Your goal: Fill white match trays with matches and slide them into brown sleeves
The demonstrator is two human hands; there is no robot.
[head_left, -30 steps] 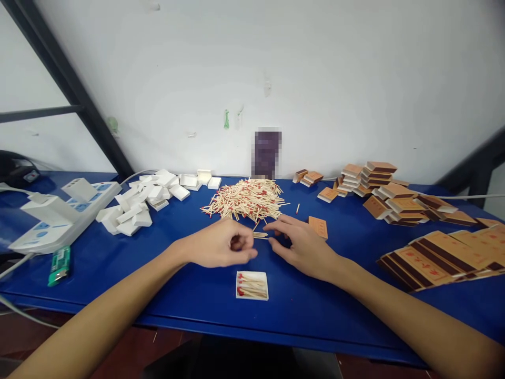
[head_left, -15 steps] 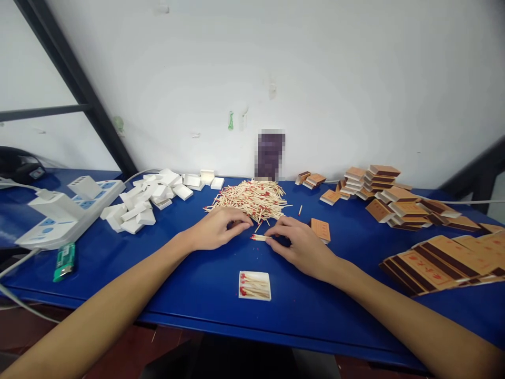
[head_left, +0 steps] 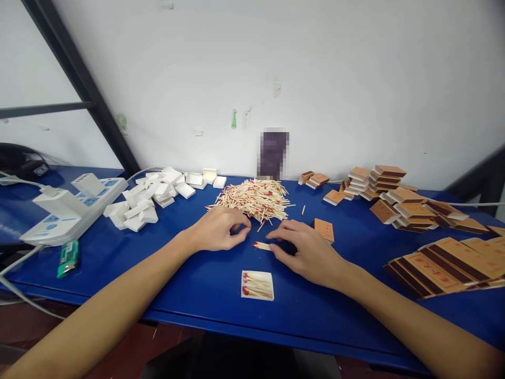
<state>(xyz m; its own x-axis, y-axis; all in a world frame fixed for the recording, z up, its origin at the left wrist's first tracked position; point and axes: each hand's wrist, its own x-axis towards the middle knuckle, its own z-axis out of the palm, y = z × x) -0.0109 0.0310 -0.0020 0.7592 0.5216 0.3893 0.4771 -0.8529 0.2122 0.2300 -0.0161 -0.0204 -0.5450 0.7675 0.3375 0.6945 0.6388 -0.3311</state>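
Observation:
A heap of red-tipped matches (head_left: 252, 197) lies at the back middle of the blue table. At its near edge is my left hand (head_left: 221, 229), thumb and fingers curled together; whatever the tips hold, if anything, is hidden. My right hand (head_left: 305, 250) has a small bundle of matches (head_left: 262, 246) at its thumb and fingertips, heads pointing left. Its upper fingers are somewhat raised. Nearer the table's front lies a white matchbox tray (head_left: 258, 297), partly filled with matches, heads to the left. A brown matchbox (head_left: 324, 230) rests just beyond my right hand.
White matchbox trays (head_left: 138, 210) are piled at left, beside a power strip (head_left: 59, 231) and a green packet (head_left: 68, 258). Brown matchboxes (head_left: 389, 171) are stacked at right, with flat matchbox sleeves (head_left: 437, 263) in front. One loose match (head_left: 303, 210) lies right of the heap.
My right hand and the match bundle have come slightly nearer to me, away from the heap. My left hand has stayed nearly in place. The view has shifted a little.

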